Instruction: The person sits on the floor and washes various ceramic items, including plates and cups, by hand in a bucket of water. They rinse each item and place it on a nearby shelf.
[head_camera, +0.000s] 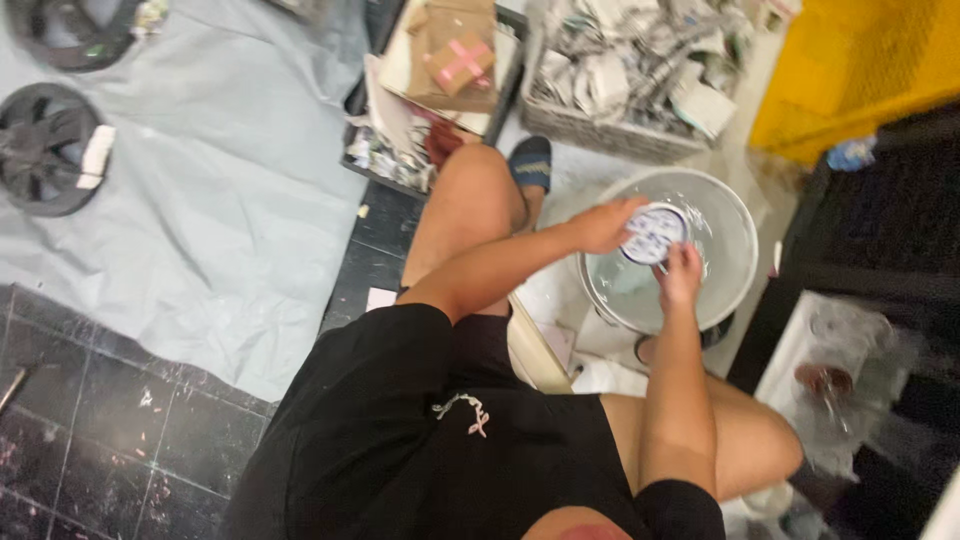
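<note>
Disc (653, 233): we see a small round flat thing, white with blue marks, held over the basin (735, 215); what it is made of we cannot tell
Handling: we judge it light and stiff, since it keeps its shape between two hands; likely wet and so slippery, as the basin looks to hold water; best taken by the rim, on opposite sides
Left hand (603, 224): clamped on the disc's left edge, fingers curled over the top, above the basin's left rim
Right hand (681, 275): closed on the disc's lower right edge, fingers pointing up, inside the basin's outline
Hands together: close, only the disc between them, both gripping it
Basin: pale round tub on the floor in front of our knees
Basket (620, 75): beyond the basin, full of grey-white scraps
Cardboard (450, 55): left of the basin, farther off, stacked flat
Sheet (190, 170): grey, well left of the basin, with two dark wheels (45, 145) on it
</note>
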